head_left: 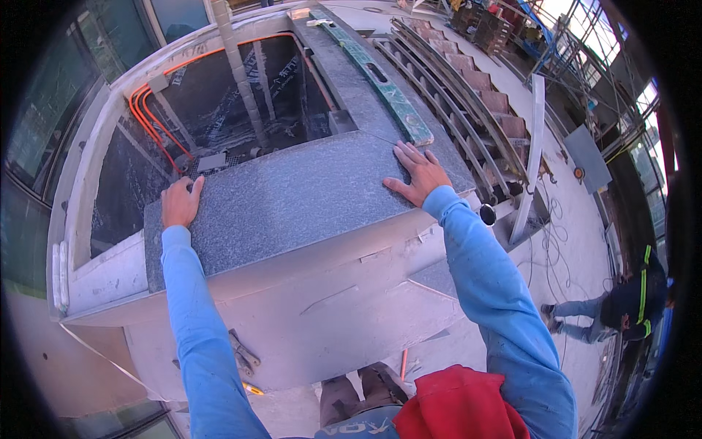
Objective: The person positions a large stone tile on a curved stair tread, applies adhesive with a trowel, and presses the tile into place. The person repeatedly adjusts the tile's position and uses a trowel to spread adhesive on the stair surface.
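A grey speckled stone slab (292,197) lies across the near side of a wall around a deep opening. At its left end, my left hand (180,203) grips the slab, fingers bent over the inner edge and thumb toward the top face. My right hand (418,175) rests flat with fingers spread near the slab's right end, close to the joint with a second stone slab (340,73). Along that second slab lies a long green spirit level (376,77), its near end just beyond my right fingertips.
Orange conduits (150,121) run down inside the opening. A vertical pole (241,73) stands there. Metal rails (457,102) lie to the right. Below are pliers (243,351), a yellow-handled tool (253,389) and loose cables (556,241). Another person (621,307) stands at right, near scaffolding (585,66).
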### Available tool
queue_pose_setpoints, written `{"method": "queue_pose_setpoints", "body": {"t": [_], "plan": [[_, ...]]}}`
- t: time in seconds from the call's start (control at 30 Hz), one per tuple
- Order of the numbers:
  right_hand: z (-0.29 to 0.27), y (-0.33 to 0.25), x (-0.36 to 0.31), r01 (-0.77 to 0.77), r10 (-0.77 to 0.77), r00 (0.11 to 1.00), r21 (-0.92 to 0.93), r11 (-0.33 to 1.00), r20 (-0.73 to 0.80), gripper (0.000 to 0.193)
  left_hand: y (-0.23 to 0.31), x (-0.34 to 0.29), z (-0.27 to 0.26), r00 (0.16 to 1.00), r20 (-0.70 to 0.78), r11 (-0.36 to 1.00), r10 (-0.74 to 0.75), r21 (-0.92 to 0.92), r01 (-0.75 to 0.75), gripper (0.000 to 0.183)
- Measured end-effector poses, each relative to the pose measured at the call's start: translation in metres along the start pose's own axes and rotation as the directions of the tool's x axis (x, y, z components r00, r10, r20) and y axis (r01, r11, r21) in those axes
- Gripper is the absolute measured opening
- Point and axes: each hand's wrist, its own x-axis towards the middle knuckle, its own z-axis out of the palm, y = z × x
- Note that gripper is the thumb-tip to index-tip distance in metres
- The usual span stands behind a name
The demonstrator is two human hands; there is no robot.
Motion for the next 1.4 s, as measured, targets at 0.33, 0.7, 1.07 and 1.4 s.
{"method": "queue_pose_setpoints", "body": {"t": [0.33, 0.7, 1.07, 1.4], "plan": [[0.001, -0.003, 0.004, 0.034, -0.034, 0.996, -0.002, 0.999, -0.08, 0.085, -0.001, -0.003, -0.002, 0.999, -0.048, 1.0, 0.012, 0.007, -0.012, 0.052], [0.016, 0.064, -0.062, 0.124, -0.14, 0.98, -0.119, 0.985, -0.139, 0.068, -0.014, 0.012, 0.013, 1.0, 0.011, 1.0, 0.02, -0.012, -0.02, 0.056], [0.041, 0.104, -0.07, 0.172, -0.19, 0.952, -0.095, 0.98, -0.239, 0.064, -0.016, 0.021, 0.018, 0.996, 0.078, 0.997, 0.037, -0.075, -0.031, 0.068], [0.055, 0.135, -0.064, 0.256, -0.295, 0.898, -0.158, 0.954, -0.325, 0.058, -0.015, 0.018, 0.023, 0.979, -0.114, 0.985, 0.169, 0.031, -0.167, 0.064]]}}
